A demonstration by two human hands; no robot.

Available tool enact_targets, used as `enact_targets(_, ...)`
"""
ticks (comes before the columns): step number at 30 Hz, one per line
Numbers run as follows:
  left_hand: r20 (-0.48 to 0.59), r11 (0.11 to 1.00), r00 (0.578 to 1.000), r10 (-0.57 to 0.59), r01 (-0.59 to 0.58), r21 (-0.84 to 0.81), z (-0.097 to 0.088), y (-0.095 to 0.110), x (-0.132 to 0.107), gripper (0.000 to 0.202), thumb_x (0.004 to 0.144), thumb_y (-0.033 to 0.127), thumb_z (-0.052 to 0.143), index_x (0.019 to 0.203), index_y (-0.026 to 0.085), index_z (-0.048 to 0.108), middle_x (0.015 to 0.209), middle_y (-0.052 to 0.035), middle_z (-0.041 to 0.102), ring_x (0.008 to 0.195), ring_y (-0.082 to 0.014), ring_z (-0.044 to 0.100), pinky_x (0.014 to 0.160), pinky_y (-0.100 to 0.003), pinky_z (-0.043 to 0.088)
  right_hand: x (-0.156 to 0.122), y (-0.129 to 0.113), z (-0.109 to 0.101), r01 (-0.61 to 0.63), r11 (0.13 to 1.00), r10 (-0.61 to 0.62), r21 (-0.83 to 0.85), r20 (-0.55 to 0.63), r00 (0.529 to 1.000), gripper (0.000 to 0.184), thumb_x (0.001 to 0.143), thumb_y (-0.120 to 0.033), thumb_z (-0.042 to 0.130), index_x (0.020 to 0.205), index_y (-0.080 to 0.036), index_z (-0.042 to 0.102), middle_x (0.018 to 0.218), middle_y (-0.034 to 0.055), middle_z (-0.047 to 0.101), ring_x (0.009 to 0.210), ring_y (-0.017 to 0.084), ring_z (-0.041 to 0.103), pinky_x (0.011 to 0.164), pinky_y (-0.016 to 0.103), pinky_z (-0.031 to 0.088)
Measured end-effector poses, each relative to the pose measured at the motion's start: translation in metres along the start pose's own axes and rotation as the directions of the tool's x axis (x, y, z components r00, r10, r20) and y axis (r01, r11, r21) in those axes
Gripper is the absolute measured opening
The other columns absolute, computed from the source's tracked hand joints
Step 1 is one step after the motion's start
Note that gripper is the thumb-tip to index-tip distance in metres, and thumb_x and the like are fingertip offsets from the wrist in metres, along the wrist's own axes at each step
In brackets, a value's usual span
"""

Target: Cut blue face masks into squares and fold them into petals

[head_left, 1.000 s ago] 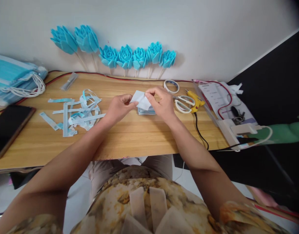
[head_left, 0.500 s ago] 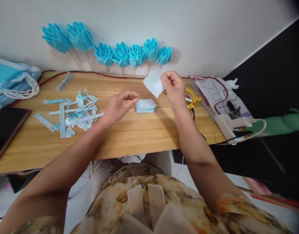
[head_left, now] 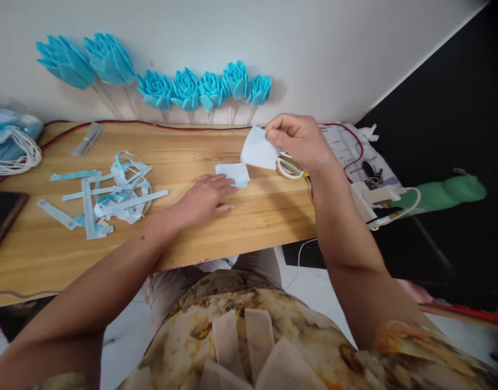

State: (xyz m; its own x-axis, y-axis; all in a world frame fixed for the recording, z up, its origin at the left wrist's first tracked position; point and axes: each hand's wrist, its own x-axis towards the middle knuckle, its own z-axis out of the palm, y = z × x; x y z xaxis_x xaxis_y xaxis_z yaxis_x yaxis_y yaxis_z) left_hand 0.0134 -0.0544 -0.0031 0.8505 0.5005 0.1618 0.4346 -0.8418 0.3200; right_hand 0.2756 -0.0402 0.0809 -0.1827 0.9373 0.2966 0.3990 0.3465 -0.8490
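Note:
Between the thumb and fingers of my right hand [head_left: 297, 140] hangs a pale, light-blue square of mask fabric [head_left: 260, 149], held above the table. My left hand [head_left: 206, 200] lies palm down with its fingers stretched out, the fingertips on the near left part of a small stack of light-blue squares [head_left: 234, 172]. Under and beside my right hand, a pair of scissors with white handles [head_left: 289, 165] is partly hidden. Left of my left hand lies a loose heap of cut mask strips and ear loops [head_left: 118, 189].
Several blue fabric flowers on sticks [head_left: 183, 89] lean along the wall. A phone [head_left: 2, 219] and bagged masks with white cords [head_left: 13, 143] are at the left. At the right are a white power strip [head_left: 368, 203], keys [head_left: 373, 172] and a green bottle-shaped object [head_left: 439, 195].
My left hand has come down flat onto the stack, its fingers now spread. The right hand still pinches the square, which has shifted slightly lower. The view has turned a little rightward.

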Motion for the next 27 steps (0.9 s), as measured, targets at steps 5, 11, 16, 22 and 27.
enact_targets(5, 0.035, 1.0, 0.999, 0.004, -0.004, 0.009, -0.003, 0.005, 0.001, 0.036, 0.096, 0.033, 0.062, 0.127, 0.016, 0.071, 0.142, -0.0187, 0.065, 0.137, -0.0379, 0.056, 0.111, -0.057, 0.045, -0.006, 0.021, 0.024, -0.135, 0.991, 0.135, -0.021, 0.266, 0.954, 0.025, 0.088, -0.044, 0.07, 0.083, -0.019, 0.067, 0.065, -0.0026, 0.059, 0.059, 0.01, 0.047, 0.055, 0.025, 0.037)
enact_targets(11, 0.035, 1.0, 0.999, 0.005, -0.006, 0.031, -0.001, 0.004, 0.0, 0.034, 0.093, 0.035, 0.067, 0.12, 0.016, 0.074, 0.129, -0.0187, 0.071, 0.124, -0.038, 0.062, 0.105, -0.056, 0.047, 0.003, 0.045, 0.051, -0.065, 0.969, 0.136, -0.237, 0.297, 0.945, 0.021, 0.088, -0.036, 0.062, 0.084, -0.017, 0.071, 0.073, -0.0004, 0.067, 0.065, 0.012, 0.052, 0.064, 0.028, 0.035)
enact_targets(16, 0.038, 0.999, 0.999, 0.03, -0.03, 0.022, 0.0, 0.002, -0.002, 0.03, 0.093, 0.035, 0.067, 0.116, 0.017, 0.073, 0.136, -0.0173, 0.067, 0.125, -0.0363, 0.06, 0.105, -0.053, 0.047, 0.0, 0.057, 0.056, -0.021, 0.941, 0.104, -0.337, 0.23, 0.968, 0.023, 0.089, -0.034, 0.06, 0.085, -0.017, 0.075, 0.077, 0.0011, 0.071, 0.069, 0.014, 0.054, 0.066, 0.028, 0.035)
enact_targets(22, 0.016, 0.999, 0.999, 0.048, -0.049, 0.024, -0.003, 0.003, -0.004, 0.027, 0.092, 0.032, 0.068, 0.115, 0.018, 0.073, 0.144, -0.0168, 0.063, 0.132, -0.0373, 0.057, 0.107, -0.053, 0.046, -0.004, 0.062, 0.062, -0.037, 0.929, 0.105, -0.369, 0.167, 0.98, 0.023, 0.089, -0.033, 0.06, 0.085, -0.018, 0.076, 0.083, 0.0026, 0.075, 0.073, 0.015, 0.058, 0.067, 0.028, 0.035)
enact_targets(27, -0.188, 0.999, 0.981, -0.051, 0.048, -0.021, -0.014, 0.005, -0.001, 0.027, 0.101, 0.032, 0.052, 0.095, 0.017, 0.074, 0.1, -0.012, 0.077, 0.099, -0.0291, 0.071, 0.093, -0.047, 0.052, -0.004, 0.065, 0.063, -0.039, 0.928, 0.102, -0.371, 0.152, 0.983, 0.022, 0.091, -0.033, 0.06, 0.086, -0.018, 0.076, 0.083, 0.003, 0.075, 0.073, 0.016, 0.058, 0.066, 0.028, 0.035)
